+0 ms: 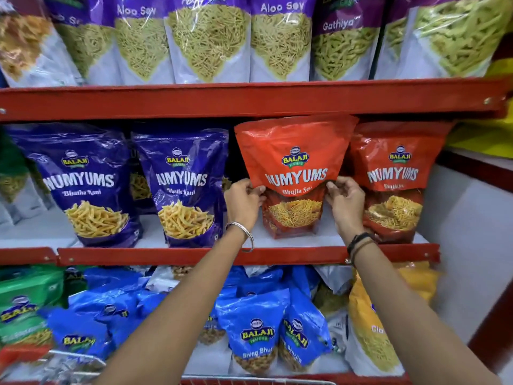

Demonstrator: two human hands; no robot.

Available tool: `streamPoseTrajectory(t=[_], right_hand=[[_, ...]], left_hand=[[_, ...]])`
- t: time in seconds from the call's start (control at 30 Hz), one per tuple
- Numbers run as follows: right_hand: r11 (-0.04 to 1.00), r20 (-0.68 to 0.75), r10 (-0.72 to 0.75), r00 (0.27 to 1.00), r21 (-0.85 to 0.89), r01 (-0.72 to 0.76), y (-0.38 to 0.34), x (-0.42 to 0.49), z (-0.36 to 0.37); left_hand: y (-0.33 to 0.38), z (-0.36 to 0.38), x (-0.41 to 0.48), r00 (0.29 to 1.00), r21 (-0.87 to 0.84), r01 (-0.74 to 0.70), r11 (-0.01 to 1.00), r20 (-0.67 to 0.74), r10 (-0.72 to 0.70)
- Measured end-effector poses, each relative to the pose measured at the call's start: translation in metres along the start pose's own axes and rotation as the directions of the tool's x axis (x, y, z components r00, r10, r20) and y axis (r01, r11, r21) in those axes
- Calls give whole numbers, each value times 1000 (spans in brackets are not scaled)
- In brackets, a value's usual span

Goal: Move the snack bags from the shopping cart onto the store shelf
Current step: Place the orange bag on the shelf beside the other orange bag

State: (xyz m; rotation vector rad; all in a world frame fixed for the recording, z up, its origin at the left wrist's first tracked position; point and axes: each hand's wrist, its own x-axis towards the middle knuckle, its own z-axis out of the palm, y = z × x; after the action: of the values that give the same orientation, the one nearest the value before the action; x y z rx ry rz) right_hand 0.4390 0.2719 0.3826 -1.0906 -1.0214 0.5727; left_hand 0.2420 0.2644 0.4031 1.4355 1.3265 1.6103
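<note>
A red Numyums Bhujia Sev bag [294, 162] stands upright on the middle shelf [194, 255], its top just under the shelf above. My left hand [243, 201] pinches its left edge and my right hand [345, 201] pinches its right edge. A second red bag [394, 179] stands right beside it, touching. Two purple Numyums bags [88, 184] [184, 184] stand to the left. The wire rim of the shopping cart [249, 380] shows at the bottom edge; its contents are mostly out of sight.
The upper red shelf [249, 100] carries Aloo Sev and Gathiya bags [211, 40]. The bottom shelf holds blue Balaji bags [255, 332], green bags [25, 307] and a yellow bag [369, 329]. A white side wall [472, 245] closes the right end.
</note>
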Motion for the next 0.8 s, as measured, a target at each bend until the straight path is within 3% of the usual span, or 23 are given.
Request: streamPoseTrajectory(t=[0.2,0.3,0.4,0.5,0.57,0.67,0.8], right_hand=[[989,16,68,998,131,-70,16,31,24],[970,52,111,992,212,-120,22,39,32],[953,93,158,983,248,-177,31,46,31],[945,157,262,952,157,-286,43,43,22],[933,215,337,917,57,-356,43,35,18],[905,299,385,873,62,-421,37,24,20],[905,274,383,882,81,-418,30,11,23]], left_hand=[[-6,18,40,997,-80,80,994,7,-80],[-24,22,65,992,22,97,995,-84,-94],[-44,26,64,1000,102,-21,995,19,19],[-41,30,38,998,-21,-6,1000,65,7],[-42,34,28,988,-77,85,993,136,-74],[-43,37,24,913,-259,353,899,307,-270],[-37,36,20,886,-313,409,857,361,-291]])
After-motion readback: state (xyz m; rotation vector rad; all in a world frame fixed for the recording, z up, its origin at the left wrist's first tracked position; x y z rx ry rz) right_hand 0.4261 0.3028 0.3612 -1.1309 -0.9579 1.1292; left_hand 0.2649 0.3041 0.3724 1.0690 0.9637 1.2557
